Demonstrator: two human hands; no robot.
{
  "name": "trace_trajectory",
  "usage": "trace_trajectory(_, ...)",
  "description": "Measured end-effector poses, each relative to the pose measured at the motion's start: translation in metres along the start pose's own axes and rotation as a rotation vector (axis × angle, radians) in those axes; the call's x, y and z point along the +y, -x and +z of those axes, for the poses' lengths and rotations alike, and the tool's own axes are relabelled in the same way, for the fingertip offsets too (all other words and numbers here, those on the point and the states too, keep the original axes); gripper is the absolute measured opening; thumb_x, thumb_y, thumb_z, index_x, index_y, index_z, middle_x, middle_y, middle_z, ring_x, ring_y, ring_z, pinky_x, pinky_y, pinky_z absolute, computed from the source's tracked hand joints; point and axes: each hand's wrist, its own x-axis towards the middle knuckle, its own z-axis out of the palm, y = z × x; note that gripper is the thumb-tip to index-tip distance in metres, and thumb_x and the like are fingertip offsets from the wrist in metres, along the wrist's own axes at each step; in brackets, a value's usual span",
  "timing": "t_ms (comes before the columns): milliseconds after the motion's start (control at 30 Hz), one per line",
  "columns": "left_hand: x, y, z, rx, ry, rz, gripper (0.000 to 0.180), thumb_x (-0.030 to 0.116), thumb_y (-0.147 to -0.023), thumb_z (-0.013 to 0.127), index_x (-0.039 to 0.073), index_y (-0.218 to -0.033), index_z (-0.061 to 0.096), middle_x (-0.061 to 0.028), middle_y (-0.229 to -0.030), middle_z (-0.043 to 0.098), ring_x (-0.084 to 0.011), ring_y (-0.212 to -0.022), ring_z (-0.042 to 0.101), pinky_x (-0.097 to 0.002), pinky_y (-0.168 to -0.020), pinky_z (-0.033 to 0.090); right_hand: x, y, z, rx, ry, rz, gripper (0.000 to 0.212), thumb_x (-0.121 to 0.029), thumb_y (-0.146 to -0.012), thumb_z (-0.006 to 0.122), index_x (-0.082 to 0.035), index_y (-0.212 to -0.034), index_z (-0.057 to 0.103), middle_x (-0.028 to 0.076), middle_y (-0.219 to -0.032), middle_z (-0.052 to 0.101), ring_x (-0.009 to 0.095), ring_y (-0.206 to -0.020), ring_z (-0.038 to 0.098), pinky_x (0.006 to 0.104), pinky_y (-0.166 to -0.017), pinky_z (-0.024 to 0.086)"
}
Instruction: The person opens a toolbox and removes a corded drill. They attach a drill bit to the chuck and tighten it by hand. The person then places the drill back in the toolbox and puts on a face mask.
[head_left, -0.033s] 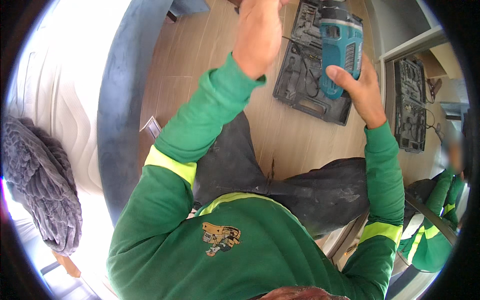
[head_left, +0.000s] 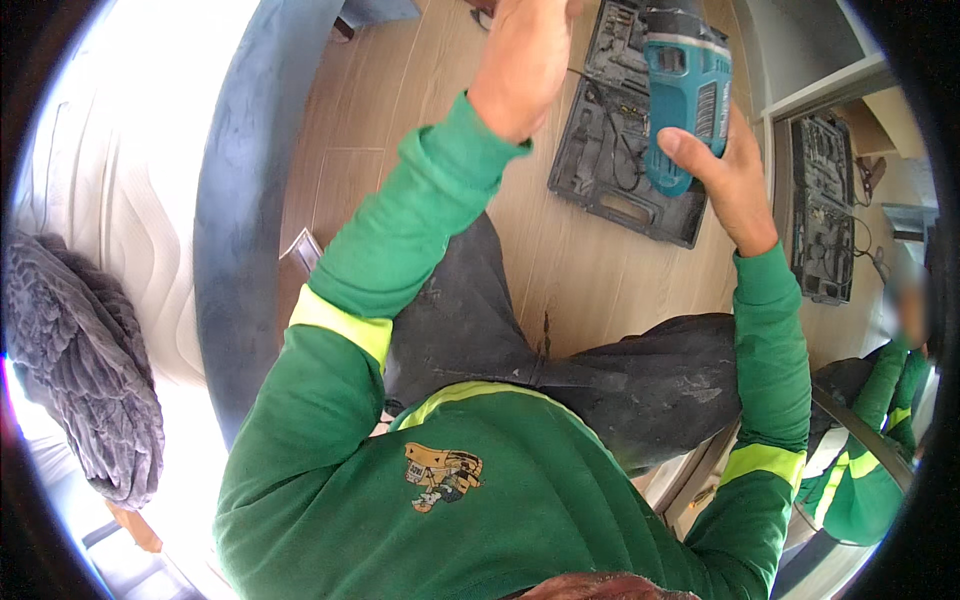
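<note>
Right hand (head_left: pixel 725 175) is gripping a teal drill (head_left: pixel 685 90); left hand (head_left: pixel 522 60) is pinching its thin bit (head_left: pixel 590 78), so a trigger slip risks fingers above the open tool case (head_left: pixel 625 190).

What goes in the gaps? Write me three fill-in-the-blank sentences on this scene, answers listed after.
1. The right hand grips a power drill whose body is ____ in colour.
2. The open tool case lies on a ____ floor.
3. The left hand comes out of a ____ sleeve.

Missing words: teal; wooden; green
</note>
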Motion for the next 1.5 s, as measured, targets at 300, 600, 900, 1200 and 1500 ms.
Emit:
trace_trajectory(300, 0.039, -0.001, 0.025, -0.253, 0.000, -0.175, 0.090, 0.068, -0.110, 0.036, -0.006, -0.162, 0.031, -0.0228, -0.164, 0.041, -0.0329, -0.152, 0.040, -0.0419, -0.126, 0.028, -0.012, 0.015, -0.014, 0.024, 0.083, 0.047, 0.058, -0.034, -0.087, 0.084, 0.001, -0.128, 0.063, 0.007, -0.108, 0.070, 0.015, -0.095, 0.066, 0.0299, -0.086, 0.054)
trace_trajectory(600, 0.053, -0.033, 0.069, -0.603, 0.147, -0.127, 0.078, 0.062, -0.111, 0.040, -0.002, -0.154, 0.046, -0.0133, -0.152, 0.055, -0.0204, -0.140, 0.052, -0.0341, -0.115, 0.040, -0.039, 0.063, -0.044, 0.154, 0.161, 0.099, 0.072, -0.039, -0.084, 0.083, 0.002, -0.137, 0.057, 0.008, -0.117, 0.068, 0.017, -0.104, 0.064, 0.0329, -0.095, 0.052)
trace_trajectory(900, 0.009, -0.059, 0.110, -0.817, 0.471, -0.321, 0.054, 0.045, -0.112, 0.055, 0.001, -0.141, 0.058, -0.0081, -0.128, 0.066, -0.0151, -0.118, 0.063, -0.0325, -0.107, 0.051, -0.022, 0.137, -0.064, 0.383, 0.037, 0.221, 0.096, -0.047, -0.078, 0.085, 0.004, -0.151, 0.048, 0.014, -0.134, 0.062, 0.024, -0.118, 0.061, 0.0381, -0.105, 0.048)
trace_trajectory(1200, -0.014, -0.075, 0.150, -0.928, 0.502, -0.364, 0.049, 0.039, -0.104, 0.070, 0.004, -0.137, 0.060, -0.0008, -0.115, 0.072, -0.0101, -0.097, 0.070, -0.0263, -0.091, 0.060, -0.030, 0.163, -0.063, 0.413, -0.026, 0.274, 0.110, -0.057, -0.073, 0.086, 0.004, -0.153, 0.043, 0.015, -0.137, 0.059, 0.025, -0.119, 0.060, 0.0398, -0.105, 0.047)
trace_trajectory(1500, -0.198, -0.112, 0.081, -1.296, -0.353, -0.442, 0.027, 0.031, -0.103, 0.058, 0.011, -0.110, 0.073, -0.0001, -0.084, 0.068, -0.0128, -0.066, 0.062, -0.0307, -0.056, 0.051, -0.002, 0.212, -0.062, 0.712, -0.032, 0.272, 0.122, -0.058, -0.069, 0.087, 0.003, -0.160, 0.035, 0.019, -0.145, 0.056, 0.032, -0.124, 0.060, 0.0446, -0.105, 0.049)
